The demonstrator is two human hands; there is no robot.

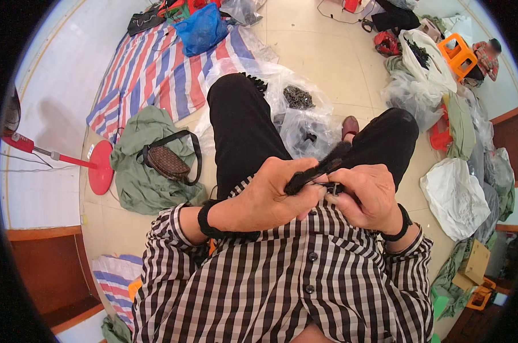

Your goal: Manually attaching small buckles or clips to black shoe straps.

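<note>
While both hands point(327, 197) pinch a black strip point(316, 171), knees flank them.

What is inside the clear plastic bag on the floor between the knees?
The clear bag holds a heap of small dark pieces, with a few more lower down. Its lower part is hidden behind the black strip and the knees, so the rest cannot be seen.

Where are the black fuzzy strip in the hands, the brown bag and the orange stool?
black fuzzy strip point(313, 173), head view, its middle between the hands.
brown bag point(166, 163), head view, its woven front.
orange stool point(458, 52), head view, its seat top.
</note>
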